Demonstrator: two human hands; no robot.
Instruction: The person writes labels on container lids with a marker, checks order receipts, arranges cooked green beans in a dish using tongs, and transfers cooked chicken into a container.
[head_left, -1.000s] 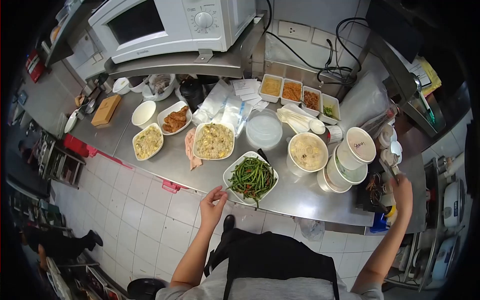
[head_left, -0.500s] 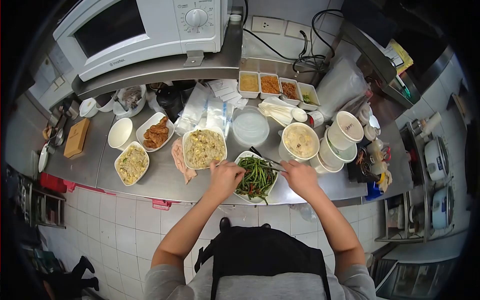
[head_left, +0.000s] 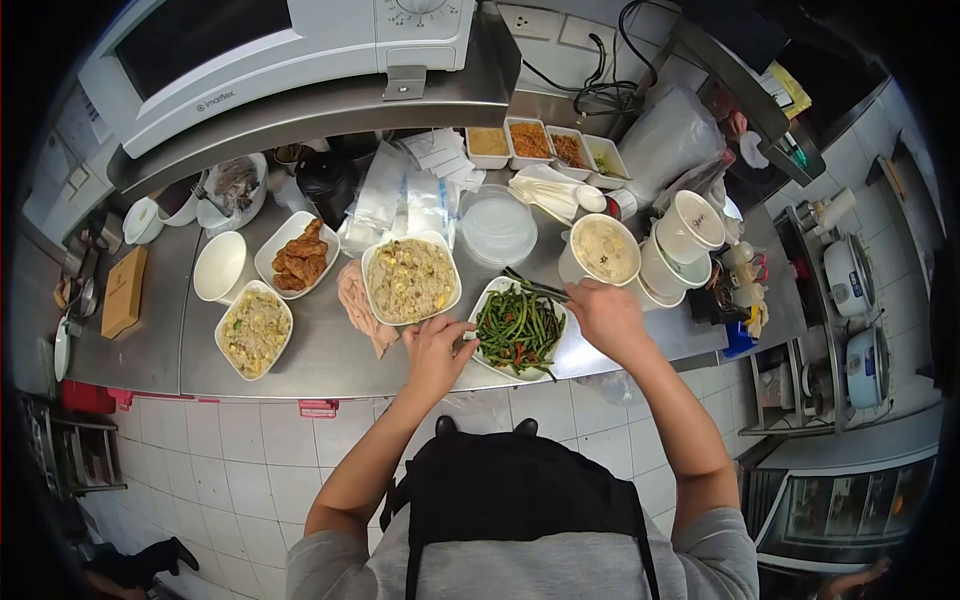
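Green beans [head_left: 518, 325] with reddish bits fill a white square dish [head_left: 508, 372] at the counter's front edge. My right hand [head_left: 608, 320] is closed around dark tongs [head_left: 538, 289], whose tips reach the upper edge of the beans. At the dish's left side is my left hand [head_left: 436, 352], fingers apart and holding nothing; whether its fingertips touch the rim I cannot tell. Just above that hand stands a white bowl of fried rice [head_left: 410, 280]. A pinkish cloth [head_left: 362, 308] lies beside this bowl.
Further left are another fried rice bowl [head_left: 254, 332], fried chicken [head_left: 300, 256] in a dish and an empty white bowl [head_left: 221, 267]. Clear lids [head_left: 498, 228] lie behind the beans. White tubs [head_left: 603, 250] stand right. A microwave [head_left: 290, 60] sits on the shelf above.
My left hand has drawn back from the beans to the dish's left side, its fingers opening. My right hand has shifted slightly up and right, and the tongs look closer together.
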